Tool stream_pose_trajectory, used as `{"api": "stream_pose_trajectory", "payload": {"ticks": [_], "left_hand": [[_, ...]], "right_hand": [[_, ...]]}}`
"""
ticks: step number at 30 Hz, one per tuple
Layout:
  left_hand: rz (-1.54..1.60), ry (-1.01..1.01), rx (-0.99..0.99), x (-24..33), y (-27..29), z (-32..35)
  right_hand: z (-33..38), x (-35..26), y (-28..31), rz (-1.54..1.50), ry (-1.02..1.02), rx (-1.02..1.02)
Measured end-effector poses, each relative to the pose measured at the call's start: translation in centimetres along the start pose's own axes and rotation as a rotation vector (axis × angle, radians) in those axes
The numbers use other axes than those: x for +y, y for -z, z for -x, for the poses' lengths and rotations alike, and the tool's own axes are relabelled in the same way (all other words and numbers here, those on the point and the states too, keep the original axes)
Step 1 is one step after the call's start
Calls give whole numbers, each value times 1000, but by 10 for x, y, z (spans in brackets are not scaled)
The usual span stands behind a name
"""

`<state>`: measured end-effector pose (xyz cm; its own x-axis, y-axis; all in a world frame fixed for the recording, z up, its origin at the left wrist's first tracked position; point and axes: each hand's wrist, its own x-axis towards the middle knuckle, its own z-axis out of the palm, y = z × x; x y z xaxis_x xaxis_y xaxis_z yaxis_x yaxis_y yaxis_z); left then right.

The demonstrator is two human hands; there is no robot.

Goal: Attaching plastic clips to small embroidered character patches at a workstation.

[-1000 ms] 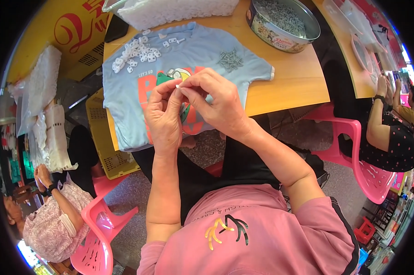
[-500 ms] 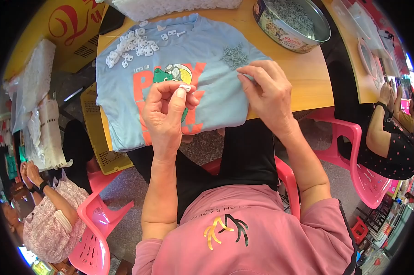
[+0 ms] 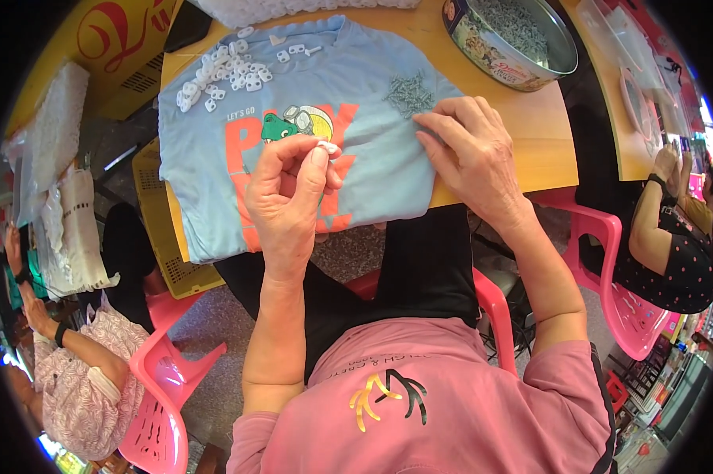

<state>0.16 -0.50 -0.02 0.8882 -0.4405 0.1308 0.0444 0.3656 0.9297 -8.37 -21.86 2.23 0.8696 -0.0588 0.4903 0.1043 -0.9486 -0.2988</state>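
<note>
A small white plastic piece [image 3: 328,147] is pinched between the thumb and forefinger of my left hand [image 3: 289,186], above the print on a light blue T-shirt [image 3: 388,178]. My right hand [image 3: 475,154] is beside a small pile of grey screws [image 3: 409,95] on the shirt. Its thumb and forefinger tips are a little apart at the pile's near edge, and nothing shows between them. Many similar white plastic pieces [image 3: 234,69] lie heaped at the shirt's upper left. Near the collar, a few more sit in a short row [image 3: 295,50].
The shirt covers much of a yellow-brown table [image 3: 542,158]. A round tin [image 3: 522,59] of grey screws stands at the far right, and a white bulky pack [image 3: 301,6] at the far edge. People sit on pink chairs [image 3: 163,387] on both sides.
My right hand stays by the screws and my left keeps its pinch on the white piece. The view has shifted slightly. At the left, another person's hands have moved apart.
</note>
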Motion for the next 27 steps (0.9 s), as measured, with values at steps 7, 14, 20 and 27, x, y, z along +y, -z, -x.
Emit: {"api": "stream_pose_trajectory", "payload": {"ticks": [7,14,20,27], "left_hand": [[-43,-11,20,0,-1,1],[-50,-23,14,-1,0,1],[-28,-20,9,-1,-1,1],[4,-26,7,-1,0,2]], "right_hand": [[2,0,3,-54,55,-39],[0,1,0,5,54,-7],[2,3,3,-85,64,-7],[0,3,-1,-1,65,-52]]}}
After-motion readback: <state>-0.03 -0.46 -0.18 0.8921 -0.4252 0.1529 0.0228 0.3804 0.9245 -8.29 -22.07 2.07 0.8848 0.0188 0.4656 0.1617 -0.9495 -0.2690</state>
